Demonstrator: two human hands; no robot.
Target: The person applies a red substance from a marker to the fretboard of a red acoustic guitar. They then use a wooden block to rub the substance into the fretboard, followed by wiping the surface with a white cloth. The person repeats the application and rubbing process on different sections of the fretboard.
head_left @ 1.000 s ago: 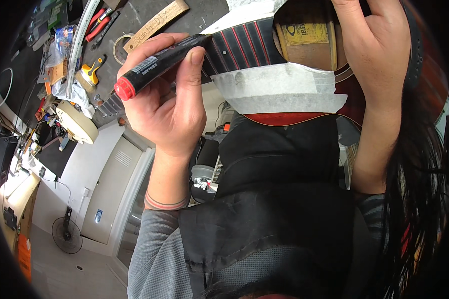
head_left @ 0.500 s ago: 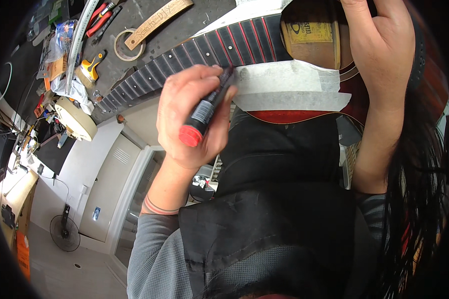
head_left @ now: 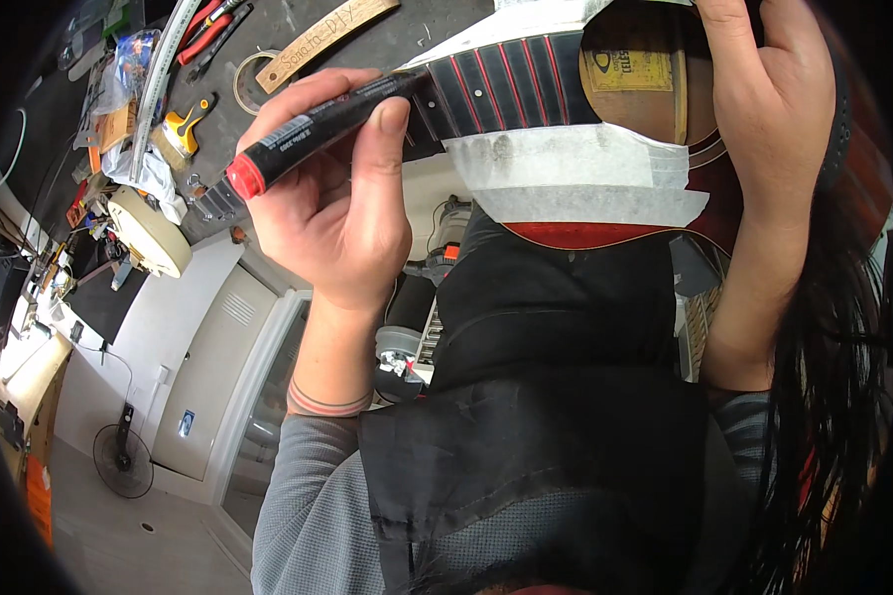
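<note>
My left hand [head_left: 332, 213] is closed around a black marker [head_left: 318, 127] with a red end. The red end points to the lower left, and the front end lies over the dark fretboard [head_left: 466, 84] of a guitar. Whether its tip touches is not clear. Thin red lines run across the fretboard between the marker and the sound hole [head_left: 630, 104]. White masking tape [head_left: 566, 159] covers the guitar top on both sides of the fretboard. My right hand [head_left: 779, 119] lies over the red guitar body beyond the sound hole, fingers stretched out and partly cut off by the upper edge.
On the dark bench at the upper left are a wooden strip [head_left: 318, 45], a tape roll [head_left: 253, 84], red-handled pliers [head_left: 203, 40], a yellow-handled brush [head_left: 184, 129] and a metal ruler [head_left: 159, 89]. A fan [head_left: 124, 461] stands at the lower left.
My left hand has moved left along the neck with the marker and turned, so the marker lies flatter. The guitar has shifted slightly right. My right hand has barely moved.
</note>
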